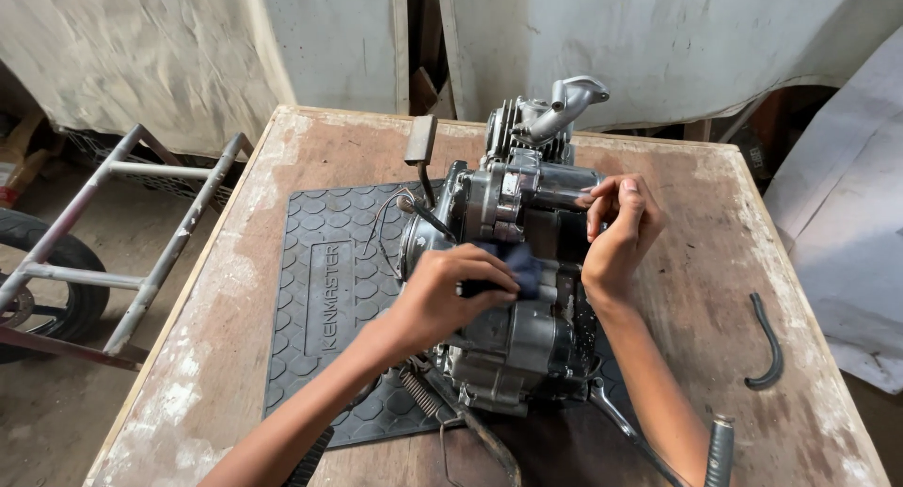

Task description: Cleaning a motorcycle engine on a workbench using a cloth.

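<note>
Both forearms come up from the bottom edge, and between them, closest to the lens, sits a grey handlebar-type grip end (720, 449) poking up near the right arm, plus a coil spring (419, 393) and a kick lever (484, 440) hanging off the near side of the engine.

Left hand (442, 294) is curled shut around a dark blue rag (513, 269), pressing it onto the top of the engine casing about mid-block. Right hand (621, 228) is up on the right side of the engine with fingers bent and fingertips pinched against the shiny cylindrical part there; can't really tell if it's holding anything small or just bracing against the metal.

So the small motorcycle engine (513, 336) is sitting pretty much dead centre of the table, resting on a black rubber mat (324, 299) with a hexagon pattern. Its curved intake pipe (564, 106) sticks up at the far end, and a pedal-like lever (420, 143) stands up on the left side.

Everything's on a worn wooden table (235, 355) with patchy white paint. Off to the right, well apart from the engine, a curved black rubber hose (767, 341) lies on the bare wood. On the floor to the left there's a metal frame (132, 252) and part of a tyre (52, 280).
</note>
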